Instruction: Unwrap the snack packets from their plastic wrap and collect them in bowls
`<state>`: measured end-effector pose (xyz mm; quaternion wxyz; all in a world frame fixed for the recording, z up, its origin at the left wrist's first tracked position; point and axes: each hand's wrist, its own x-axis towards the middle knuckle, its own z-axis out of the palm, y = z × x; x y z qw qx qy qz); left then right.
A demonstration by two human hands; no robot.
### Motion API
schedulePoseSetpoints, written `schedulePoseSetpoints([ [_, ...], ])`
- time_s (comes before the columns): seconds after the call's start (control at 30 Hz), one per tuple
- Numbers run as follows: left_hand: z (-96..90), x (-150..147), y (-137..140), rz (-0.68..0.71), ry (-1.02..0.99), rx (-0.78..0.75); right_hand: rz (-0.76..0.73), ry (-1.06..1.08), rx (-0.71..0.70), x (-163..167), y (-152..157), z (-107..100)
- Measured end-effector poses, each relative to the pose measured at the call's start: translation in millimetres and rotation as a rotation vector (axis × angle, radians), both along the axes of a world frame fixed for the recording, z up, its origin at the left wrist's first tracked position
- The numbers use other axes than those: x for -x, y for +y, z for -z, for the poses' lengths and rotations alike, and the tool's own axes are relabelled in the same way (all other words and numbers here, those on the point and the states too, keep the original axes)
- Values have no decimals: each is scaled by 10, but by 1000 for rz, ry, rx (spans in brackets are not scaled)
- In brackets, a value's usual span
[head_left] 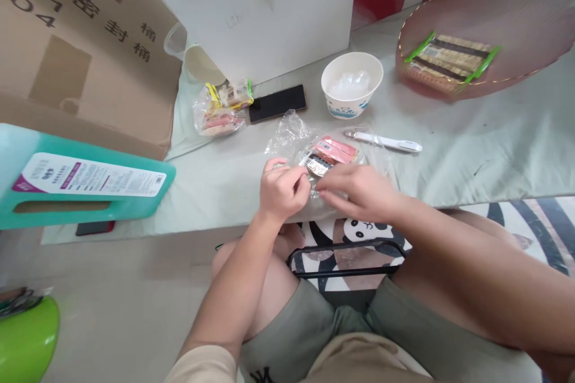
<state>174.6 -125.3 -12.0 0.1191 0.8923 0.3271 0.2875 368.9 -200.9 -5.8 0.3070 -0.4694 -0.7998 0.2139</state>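
A clear plastic bag (291, 131) lies crumpled near the table's front edge. On or in it, which I cannot tell, are a pink snack packet (335, 148) and a small packet with a black and white label (318, 164). My left hand (285, 188) is curled at the bag's near left side, thumb and forefinger pinched on the plastic. From the right, my right hand (362, 191) reaches over the bag, its fingers and thumb closing on the plastic close to the left fingertips. The fingertips hide part of the bag. A white pen-shaped tool (390, 142) lies just behind.
Behind are a phone (277, 103), bagged snacks (222, 111) and a paper bowl (353, 84) with clear plastic inside. A pink gold-rimmed dish (507, 30) holds wrapped biscuits (453, 60). Left stand a green jug (90, 179) and a cardboard box (112, 72); a white box (269, 18) backs the table.
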Motion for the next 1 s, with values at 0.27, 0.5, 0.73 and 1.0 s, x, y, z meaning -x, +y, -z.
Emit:
schedulePoseSetpoints([
  [0.27,-89,55,38,-457,-3,152,474,-253,1,119,102,18],
  [0.5,-166,290,117,-712,33,662,455,-392,207,219,110,-20],
  [0.73,-74,48,-25,-315,-541,1040,521,-248,260,122,177,-29],
  [1.0,-199,-245,56,-204,-1211,1401,584,-111,245,69,197,10],
])
